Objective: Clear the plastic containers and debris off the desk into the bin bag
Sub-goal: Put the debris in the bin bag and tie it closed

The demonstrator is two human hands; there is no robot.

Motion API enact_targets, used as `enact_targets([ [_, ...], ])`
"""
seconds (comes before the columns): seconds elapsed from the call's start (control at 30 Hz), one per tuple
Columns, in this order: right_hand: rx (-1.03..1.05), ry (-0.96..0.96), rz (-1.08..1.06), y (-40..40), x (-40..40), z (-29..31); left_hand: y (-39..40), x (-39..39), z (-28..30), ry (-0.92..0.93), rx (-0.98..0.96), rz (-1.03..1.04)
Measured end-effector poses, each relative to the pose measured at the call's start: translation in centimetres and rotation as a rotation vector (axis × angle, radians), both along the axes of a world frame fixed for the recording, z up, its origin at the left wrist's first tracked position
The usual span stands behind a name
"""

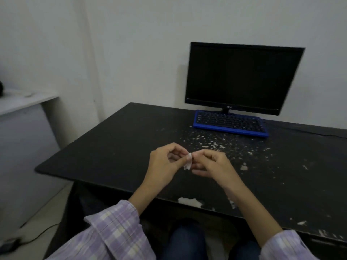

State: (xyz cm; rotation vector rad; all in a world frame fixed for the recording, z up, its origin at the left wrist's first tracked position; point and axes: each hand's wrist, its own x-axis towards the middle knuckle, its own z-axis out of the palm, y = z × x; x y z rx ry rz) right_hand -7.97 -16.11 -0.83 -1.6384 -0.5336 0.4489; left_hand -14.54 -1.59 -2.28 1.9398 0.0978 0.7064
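1. Hands meet above the middle of the black desk [105, 147]. The left hand [165, 162] and the right hand [212, 164] both pinch one small white scrap [188, 161] between thumb and fingertips. The other fingers are curled in. The scrap hangs in the air, not touching the desk.
2. White bits [212, 142] lie all over the desk past the hands, in front of the keyboard [230, 123]. They spread out to the right too.
3. One bigger white piece [243, 167] lies just right of the right hand.
4. A white lump [190, 201] sits on the near edge of the desk, between the two arms.
5. The keyboard is blue with dark keys. It sits right in front of a black screen [242, 76], which is dark.
6. Both sleeves [116, 228] are purple and white checks.
7. The wall [140, 49] behind the desk is plain and pale. A grey table [24, 102] stands to the left, apart from the desk. A thin black wire [43, 232] runs along the floor near it.
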Motion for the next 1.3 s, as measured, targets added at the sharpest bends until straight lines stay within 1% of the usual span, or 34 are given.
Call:
enact_targets([
  [0.13, 0.013, -0.014, 0.108, 4.0, -3.6, 0.2, 3.3, -5.3, 0.0, -0.018, -0.001, 0.068],
  [0.27, -0.041, -0.090, 0.238, 7.7, -7.1, -1.0, 7.0, -10.7, -1.1, 0.033, -0.062, 0.130],
  [0.33, -0.073, -0.104, 0.317, 9.1, -8.9, -2.2, 8.7, -13.1, -2.2, 0.054, -0.127, 0.164],
  [0.43, -0.154, -0.086, 0.414, 11.1, -11.0, -4.6, 11.4, -15.2, -5.3, 0.130, -0.204, 0.321],
  [0.47, -0.191, -0.084, 0.434, 11.5, -11.4, -5.5, 12.1, -15.4, -6.7, 0.172, -0.194, 0.391],
  [0.5, -0.225, -0.088, 0.446, 11.8, -11.6, -6.4, 12.5, -15.4, -8.1, 0.224, -0.143, 0.459],
  [0.57, -0.289, -0.088, 0.460, 12.8, -11.7, -8.7, 13.4, -15.3, -11.2, 0.363, 0.040, 0.583],
  [0.6, -0.319, -0.081, 0.452, 13.1, -11.4, -9.8, 13.6, -15.0, -12.4, 0.426, 0.141, 0.606],
  [0.63, -0.348, -0.066, 0.434, 13.4, -11.0, -11.0, 13.6, -14.5, -13.6, 0.473, 0.248, 0.582],
  [0.7, -0.397, -0.032, 0.390, 14.1, -9.8, -13.1, 13.8, -13.4, -15.4, 0.567, 0.487, 0.435],
  [0.8, -0.468, 0.031, 0.324, 15.1, -7.8, -15.8, 13.8, -11.5, -16.9, 0.799, 0.818, 0.244],
  [0.87, -0.494, 0.068, 0.283, 15.9, -6.6, -17.2, 13.9, -10.8, -17.2, 0.939, 0.957, 0.191],
  [0.97, -0.522, 0.080, 0.276, 17.5, -5.7, -18.6, 14.4, -11.1, -17.0, 1.034, 1.041, 0.167],
  [1.0, -0.518, 0.093, 0.283, 18.2, -5.6, -19.0, 14.7, -11.7, -17.0, 1.046, 1.029, 0.177],
  [1.07, -0.490, 0.117, 0.294, 19.6, -5.7, -19.6, 15.2, -13.2, -17.0, 1.008, 0.962, 0.229],
  [1.13, -0.478, 0.109, 0.314, 21.1, -6.4, -19.9, 15.9, -15.1, -17.3, 0.882, 0.850, 0.317],
  [1.2, -0.487, 0.076, 0.331, 22.3, -7.3, -20.2, 16.5, -17.1, -17.6, 0.743, 0.679, 0.399],
  [1.23, -0.490, 0.054, 0.336, 22.9, -7.7, -20.4, 16.8, -18.0, -17.8, 0.697, 0.589, 0.441],
  [1.3, -0.482, 0.021, 0.343, 24.1, -8.7, -20.8, 17.3, -19.3, -17.9, 0.619, 0.486, 0.515],
])
